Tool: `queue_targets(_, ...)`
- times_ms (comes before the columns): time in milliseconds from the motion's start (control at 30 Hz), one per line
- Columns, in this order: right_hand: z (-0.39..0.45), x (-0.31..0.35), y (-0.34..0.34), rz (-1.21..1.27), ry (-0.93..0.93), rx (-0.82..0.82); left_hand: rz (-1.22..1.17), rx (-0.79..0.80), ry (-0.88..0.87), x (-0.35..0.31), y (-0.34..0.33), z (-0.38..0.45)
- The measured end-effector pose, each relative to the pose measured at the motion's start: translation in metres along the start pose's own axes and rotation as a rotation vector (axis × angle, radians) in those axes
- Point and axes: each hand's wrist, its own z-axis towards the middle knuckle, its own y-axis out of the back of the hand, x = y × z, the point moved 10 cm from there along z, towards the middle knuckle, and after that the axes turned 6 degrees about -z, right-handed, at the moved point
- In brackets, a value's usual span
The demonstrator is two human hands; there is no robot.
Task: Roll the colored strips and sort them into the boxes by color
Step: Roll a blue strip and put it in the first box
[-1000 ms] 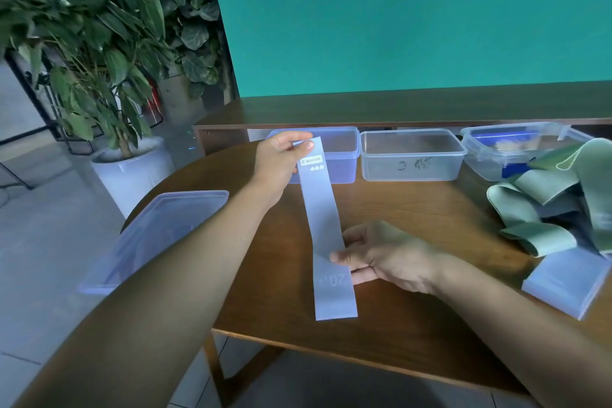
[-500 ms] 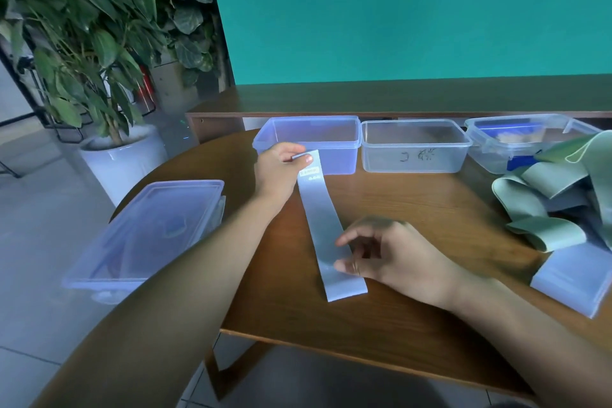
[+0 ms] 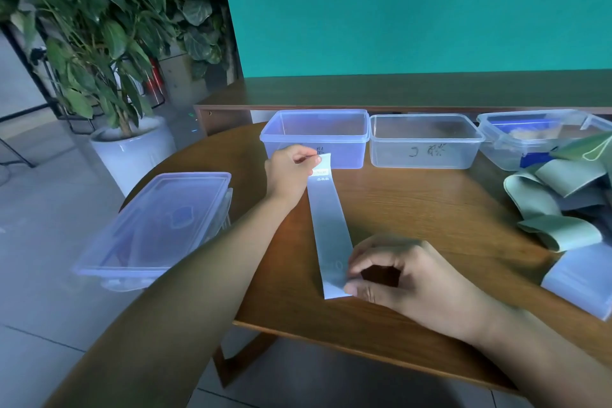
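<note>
Head view: a long, flat, pale blue strip (image 3: 329, 225) is laid lengthwise on a rounded wooden table (image 3: 430, 205). Its far end, marked with a small white label, is pinched between thumb and fingers of the left hand (image 3: 289, 172). Its near end is pinched by the curled thumb and forefinger of the right hand (image 3: 407, 278).

Three clear plastic boxes are lined along the far edge: a bluish box (image 3: 316, 137) at left, a clear middle box (image 3: 425, 141) bearing dark handwriting, and a right box (image 3: 530, 137) with blue contents.

A loose heap of matte green strips (image 3: 556, 205) is seen at right, with a pale blue one (image 3: 583, 278) nearer. A translucent lidded box (image 3: 155, 228) is seen at left, beside a leafy plant in a white pot (image 3: 132, 149).
</note>
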Motion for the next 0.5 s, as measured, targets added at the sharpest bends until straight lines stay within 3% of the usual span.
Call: queue_targets(500,-0.010,0.007,-0.001,-0.133,0.063,0.009,0.108,-0.040,0.121,0.017,0.007,-0.004)
